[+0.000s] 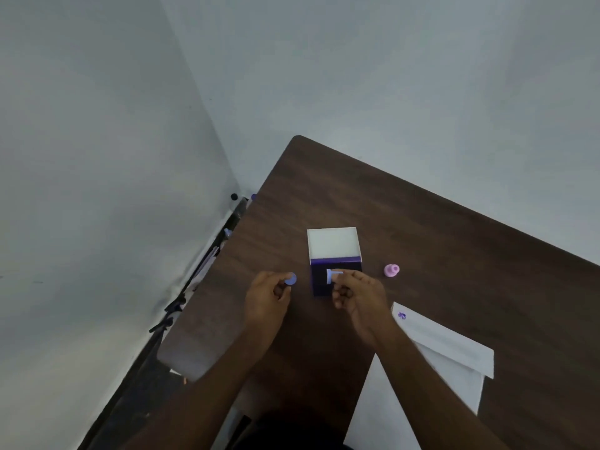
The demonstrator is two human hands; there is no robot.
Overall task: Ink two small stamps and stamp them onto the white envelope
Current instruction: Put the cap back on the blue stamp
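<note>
An open ink pad with a dark purple pad and a raised white lid sits mid-table. My right hand holds a small light-blue stamp lying sideways over the pad. My left hand, left of the pad, pinches a small blue round piece, perhaps a stamp or its cap. A pink stamp stands on the table right of the pad. The white envelope lies at the right, with one purple print near its far corner.
The dark wooden table stands against grey walls, its left edge near a corner. Dark tripod-like rods and small items lie on the floor at the left. A white sheet hangs below the near table edge.
</note>
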